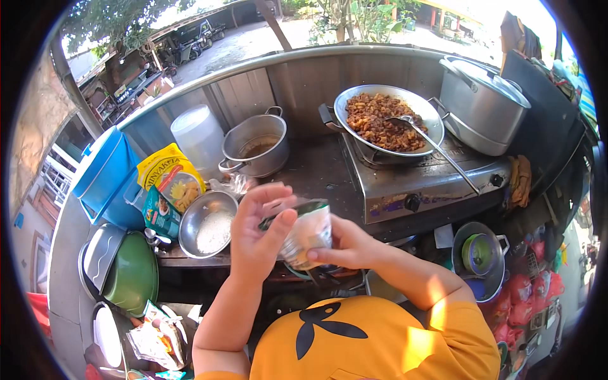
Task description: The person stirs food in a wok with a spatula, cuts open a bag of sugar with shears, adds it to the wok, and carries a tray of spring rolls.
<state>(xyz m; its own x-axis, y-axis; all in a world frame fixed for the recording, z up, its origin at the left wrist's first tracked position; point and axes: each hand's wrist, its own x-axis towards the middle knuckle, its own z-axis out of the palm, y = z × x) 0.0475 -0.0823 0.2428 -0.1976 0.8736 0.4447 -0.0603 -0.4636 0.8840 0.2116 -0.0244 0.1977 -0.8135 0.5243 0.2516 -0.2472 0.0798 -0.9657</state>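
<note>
My right hand (346,242) holds a small plastic packet (308,235) by its side, in front of my body. My left hand (263,223) is raised at the packet's left, fingers apart and slightly blurred; whether it touches the packet I cannot tell. Left of that hand, a metal bowl (189,216) holds white powder or grains. Behind it are a yellow cooking oil pouch (159,166) and a green pouch (159,219). Farther back stands a metal pot (280,159) with brownish liquid. On the gas stove (427,194), a wide pan (344,102) holds diced browned food and a metal spatula (451,161).
A lidded steamer pot (494,109) stands at the back right. At the left are a blue container (102,175), a clear plastic tub (194,133) and a green basin (135,280). Pans and red plastic bags (520,289) lie low at the right. A metal panel borders the counter's back.
</note>
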